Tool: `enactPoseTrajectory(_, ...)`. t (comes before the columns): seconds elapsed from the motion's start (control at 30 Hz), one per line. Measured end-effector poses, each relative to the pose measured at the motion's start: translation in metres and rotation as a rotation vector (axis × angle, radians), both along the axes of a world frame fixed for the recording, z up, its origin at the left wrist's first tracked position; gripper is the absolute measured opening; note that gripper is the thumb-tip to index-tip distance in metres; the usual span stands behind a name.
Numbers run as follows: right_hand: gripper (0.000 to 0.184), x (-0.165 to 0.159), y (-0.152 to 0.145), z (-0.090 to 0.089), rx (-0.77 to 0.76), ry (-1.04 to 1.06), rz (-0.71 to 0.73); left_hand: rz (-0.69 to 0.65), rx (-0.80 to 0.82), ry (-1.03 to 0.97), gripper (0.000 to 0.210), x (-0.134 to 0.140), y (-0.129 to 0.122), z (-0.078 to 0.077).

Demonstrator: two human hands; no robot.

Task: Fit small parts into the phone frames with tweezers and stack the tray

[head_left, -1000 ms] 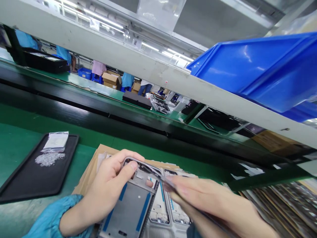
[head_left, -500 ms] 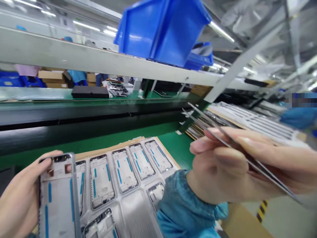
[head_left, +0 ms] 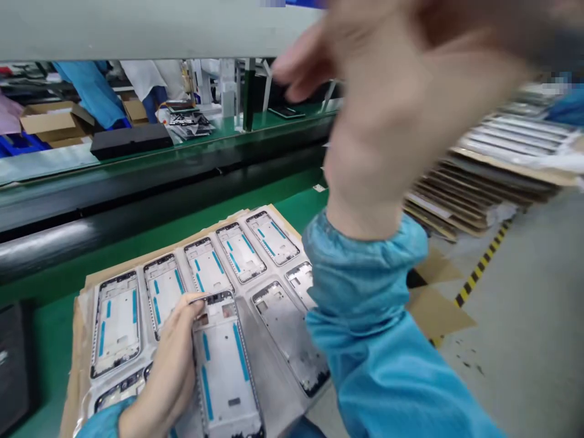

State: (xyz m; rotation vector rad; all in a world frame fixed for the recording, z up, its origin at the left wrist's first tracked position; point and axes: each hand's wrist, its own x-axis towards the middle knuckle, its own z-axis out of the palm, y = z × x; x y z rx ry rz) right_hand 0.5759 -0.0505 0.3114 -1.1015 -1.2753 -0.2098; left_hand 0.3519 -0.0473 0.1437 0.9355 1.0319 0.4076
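Observation:
My left hand [head_left: 168, 365] grips a phone middle frame [head_left: 225, 371] by its left edge. It is a grey panel with blue strips and a dark rim, tilted over the clear plastic tray [head_left: 262, 347]. Several similar frames lie in the tray's pockets, such as one at the left [head_left: 116, 322]; a frame at the right [head_left: 292, 340] shows a plain face without blue strips. High in front of me, my right hand [head_left: 387, 115] is smeared by motion. Its fingers partly leave the picture, and no tweezers can be made out in it.
The tray rests on cardboard [head_left: 68, 377] on a green bench [head_left: 41, 322]. A dark object [head_left: 13, 365] sits at the left. Stacked sheets [head_left: 456, 194] stand at the right, beside a floor marked with yellow-black tape [head_left: 483, 264]. Beyond are a black box [head_left: 130, 141] and an open carton [head_left: 57, 121].
My right hand, holding tweezers before, has risen and turned, and the tweezers no longer show. The view has tipped down. The held frame appears further right, over the tray.

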Motion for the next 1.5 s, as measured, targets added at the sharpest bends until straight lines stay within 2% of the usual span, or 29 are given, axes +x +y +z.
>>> enactPoseTrajectory(0.03, 0.018, 0.009, 0.004, -0.006, 0.012, -0.032, 0.042, 0.008, 0.004, 0.004, 0.026, 0.003, -0.006, -0.007)
enactPoseTrajectory(0.1, 0.012, 0.025, 0.009, -0.031, -0.153, -0.08, 0.099, 0.011, 0.024, 0.01, 0.023, 0.009, -0.016, -0.02)
enactPoseTrajectory(0.17, 0.01, 0.038, 0.01, -0.07, -0.301, -0.02, 0.098, 0.01, 0.046, 0.014, 0.023, 0.013, -0.022, -0.031)
enactPoseTrajectory(0.27, 0.018, 0.051, 0.005, -0.131, -0.451, 0.13, 0.086, -0.003, 0.044, 0.013, 0.028, 0.015, -0.026, -0.042)
enactPoseTrajectory(0.33, 0.021, 0.057, 0.002, -0.162, -0.512, 0.219, 0.08, -0.079, 0.103, 0.034, 0.033, 0.009, -0.027, -0.045)
enactPoseTrajectory(0.43, 0.021, 0.066, 0.003, -0.189, -0.563, 0.296, 0.077, -0.352, 0.386, 0.099, 0.04, -0.006, -0.03, -0.046)
enactPoseTrajectory(0.53, 0.021, 0.077, 0.005, -0.202, -0.589, 0.323, 0.06, -0.637, 0.765, 0.163, 0.043, -0.021, -0.027, -0.042)
enactPoseTrajectory(0.6, 0.022, 0.084, 0.004, -0.206, -0.591, 0.341, 0.026, -0.755, 1.038, 0.199, 0.045, -0.029, -0.02, -0.037)
enactPoseTrajectory(0.67, 0.022, 0.09, 0.002, -0.209, -0.59, 0.359, -0.016, -0.78, 1.293, 0.234, 0.049, -0.042, -0.012, -0.031)
enactPoseTrajectory(0.73, 0.021, 0.095, -0.002, -0.213, -0.592, 0.38, -0.057, -0.736, 1.428, 0.33, 0.055, -0.062, -0.008, -0.027)
enactPoseTrajectory(0.83, 0.02, 0.1, -0.006, -0.221, -0.596, 0.418, -0.112, -0.724, 1.463, 0.548, 0.072, -0.104, -0.025, -0.033)
enactPoseTrajectory(0.93, 0.018, 0.105, -0.007, -0.231, -0.613, 0.445, -0.157, -0.817, 1.52, 0.666, 0.084, -0.138, -0.055, -0.048)
enactPoseTrajectory(1.0, 0.017, 0.107, -0.008, -0.237, -0.632, 0.446, -0.175, -0.907, 1.531, 0.666, 0.086, -0.147, -0.068, -0.056)
enactPoseTrajectory(1.1, 0.017, 0.108, -0.01, -0.243, -0.666, 0.424, -0.196, -1.026, 1.524, 0.588, 0.089, -0.148, -0.067, -0.056)
enactPoseTrajectory(1.23, 0.019, 0.106, -0.012, -0.249, -0.715, 0.377, -0.219, -1.046, 1.518, 0.536, 0.089, -0.147, -0.05, -0.048)
enactPoseTrajectory(1.37, 0.021, 0.105, -0.013, -0.253, -0.759, 0.335, -0.237, -1.107, 1.547, 0.303, 0.084, -0.149, -0.036, -0.044)
enactPoseTrajectory(1.43, 0.021, 0.106, -0.013, -0.255, -0.776, 0.32, -0.247, -1.094, 1.526, 0.221, 0.075, -0.141, -0.028, -0.038)
enactPoseTrajectory(1.5, 0.02, 0.107, -0.012, -0.258, -0.791, 0.309, -0.257, -1.044, 1.475, 0.19, 0.062, -0.118, -0.022, -0.029)
